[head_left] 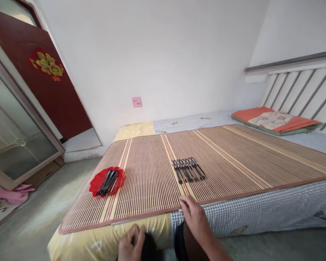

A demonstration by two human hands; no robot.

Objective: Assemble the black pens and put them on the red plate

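My left hand (132,243) is closed with its fingers curled in, at the bed's front edge, over my dark-clothed knee. Nothing shows in it. To its right, my right hand (193,214) is at the front border of the striped mat (146,181), fingers curled and closed; no object can be seen in them. Just beyond it lies a row of several dark pens (188,169), side by side on the mat. A red scalloped dish (94,181) stands on the mat to the left, with several more dark pens (108,182) heaped in it.
The mat covers a bed with a yellow and blue-checked sheet (233,214). A folded orange quilt (277,119) lies at the far right by a white railing (296,87). A dark red door (40,72) and a glass-panelled frame (19,134) stand left, beside the floor.
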